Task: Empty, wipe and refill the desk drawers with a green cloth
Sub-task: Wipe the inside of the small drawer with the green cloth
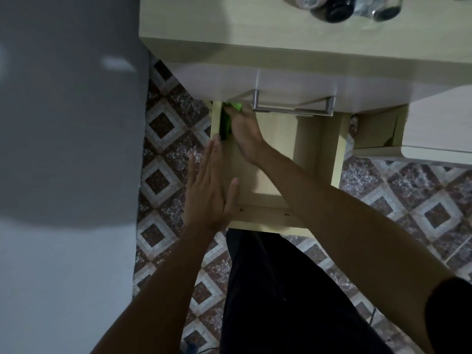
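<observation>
Here, green cloth [231, 116] under right grip [246, 131], fingers hidden; left grip [212, 190] flat, empty.

Your pale wooden drawer [278, 154] stands pulled out at the frame's centre, its bottom bare. The crumpled bright green cloth [228, 118] sits in its upper-left corner, against the left wall, partly beneath the closed white drawer front [293, 83].

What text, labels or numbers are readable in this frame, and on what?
None readable.
Round container on the desk top, cut off by the top edge: pale label with dark marks, too blurred to read.
Dark jar and clear jar beside it: no legible text.
Drawer, handle, green cloth under the right hand: no print visible.
</observation>
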